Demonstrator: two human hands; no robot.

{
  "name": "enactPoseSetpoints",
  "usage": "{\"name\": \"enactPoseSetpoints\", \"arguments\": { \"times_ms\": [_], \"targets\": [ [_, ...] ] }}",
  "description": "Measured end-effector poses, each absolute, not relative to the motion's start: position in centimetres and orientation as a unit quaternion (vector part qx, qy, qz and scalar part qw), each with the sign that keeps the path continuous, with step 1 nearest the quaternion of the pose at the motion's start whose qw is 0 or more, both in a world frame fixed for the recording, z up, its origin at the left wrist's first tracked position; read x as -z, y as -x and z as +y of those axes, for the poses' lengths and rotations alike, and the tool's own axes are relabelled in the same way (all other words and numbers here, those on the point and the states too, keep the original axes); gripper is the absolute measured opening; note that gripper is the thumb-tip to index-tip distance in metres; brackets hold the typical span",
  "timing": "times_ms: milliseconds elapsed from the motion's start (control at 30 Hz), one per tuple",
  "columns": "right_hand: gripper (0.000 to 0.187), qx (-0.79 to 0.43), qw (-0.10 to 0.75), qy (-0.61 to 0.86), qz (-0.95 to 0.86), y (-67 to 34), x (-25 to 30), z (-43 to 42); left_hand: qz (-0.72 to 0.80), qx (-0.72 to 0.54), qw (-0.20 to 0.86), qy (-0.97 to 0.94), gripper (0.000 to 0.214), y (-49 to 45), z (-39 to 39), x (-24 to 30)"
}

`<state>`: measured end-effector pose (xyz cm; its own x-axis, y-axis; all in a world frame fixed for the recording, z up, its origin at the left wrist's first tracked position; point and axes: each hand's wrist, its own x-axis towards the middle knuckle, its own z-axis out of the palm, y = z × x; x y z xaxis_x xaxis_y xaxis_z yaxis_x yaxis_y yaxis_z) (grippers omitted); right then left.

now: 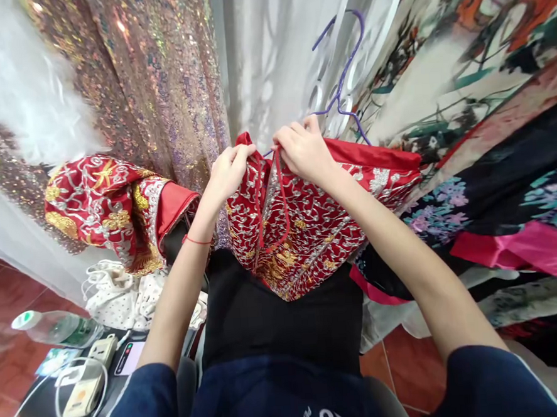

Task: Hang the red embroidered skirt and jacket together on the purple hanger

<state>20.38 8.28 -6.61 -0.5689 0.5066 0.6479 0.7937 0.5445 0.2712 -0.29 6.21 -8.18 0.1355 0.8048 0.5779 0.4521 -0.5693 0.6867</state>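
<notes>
A red garment (pixel 303 232) with gold and silver embroidery hangs in front of me, draped over my lap. My left hand (pixel 229 170) pinches its upper edge near the neck. My right hand (pixel 303 150) grips the same edge close beside it, by a thin red loop. A purple hanger (pixel 343 78) rises just above my right hand; whether it is inside the garment I cannot tell. One embroidered red sleeve (pixel 109 209) spreads out to the left.
Sequined fabric (pixel 157 84) and white sheer cloth (pixel 269 52) hang behind. Printed floral garments (pixel 490 126) fill the right. At lower left a small table holds a plastic bottle (pixel 54 326), a phone (pixel 130 357) and white chargers (pixel 84 387). Red tile floor lies below.
</notes>
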Motion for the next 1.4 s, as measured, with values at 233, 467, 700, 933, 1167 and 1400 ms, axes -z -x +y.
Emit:
{"name": "enactPoseSetpoints", "arguments": {
  "times_ms": [233,467,700,933,1167,1400],
  "targets": [
    [0.064,0.27,0.241,0.455,-0.814,-18.4,6.8,8.8,0.405,-0.456,0.151,-0.778,0.021,-0.3,5.1,8.1],
    [0.071,0.232,0.186,0.468,-0.832,-18.1,5.7,8.4,0.401,-0.465,0.107,-0.782,0.024,-0.7,6.3,9.6],
    [0.066,0.21,0.198,0.469,-0.835,-18.4,5.7,9.0,0.473,-0.636,0.008,-0.61,0.021,-3.3,4.1,15.7],
    [0.059,0.201,0.164,0.489,-0.833,-18.6,6.1,9.6,0.456,-0.66,0.336,-0.493,0.022,-4.4,2.7,27.2],
    [0.06,0.206,0.214,0.453,-0.84,-18.8,6.5,10.4,0.517,-0.57,0.328,-0.547,0.023,-5.1,5.3,26.8],
    [0.068,0.2,0.227,0.455,-0.838,-18.9,6.8,10.8,0.613,-0.474,0.141,-0.616,0.006,-5.5,6.4,26.1]
  ]
}}
